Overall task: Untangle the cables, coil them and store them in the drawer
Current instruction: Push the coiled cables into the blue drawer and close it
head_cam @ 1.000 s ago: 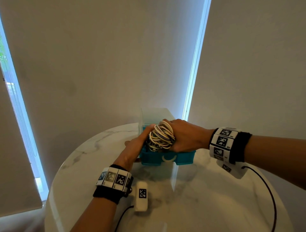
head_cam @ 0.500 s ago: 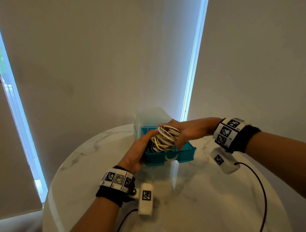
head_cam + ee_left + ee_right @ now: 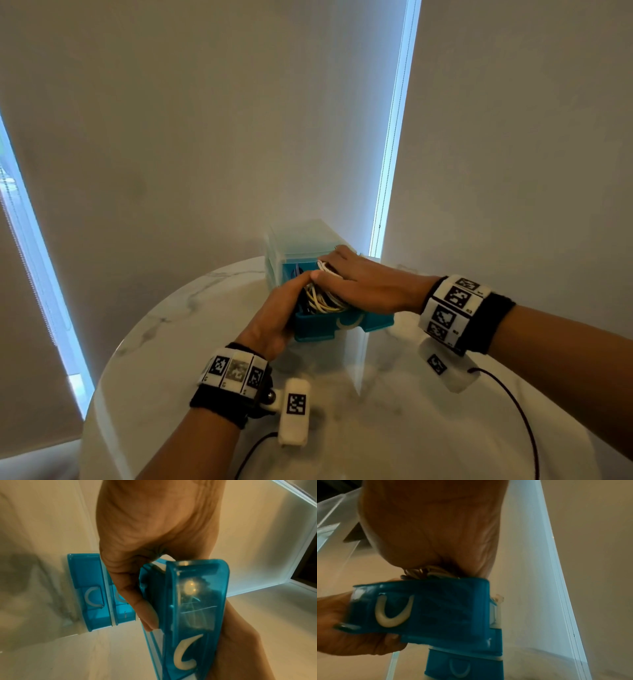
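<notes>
White marble tabletop (image 3: 178,342): right hand (image 3: 363,287) flat on springy white coiled cables (image 3: 322,301), left hand (image 3: 274,322) gripping translucent blue plastic drawer (image 3: 342,327); pin the loops from above.

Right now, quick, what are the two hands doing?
Left hand: gripping the blue drawer's left side, fingers curled on it.
Right hand: flat and open, pressing the coiled cables down into the drawer.

Teal drawer (image 3: 344,327) with white handle (image 3: 392,613), white and yellow cables (image 3: 323,301), white grey-veined marble table (image 3: 164,329)
</notes>
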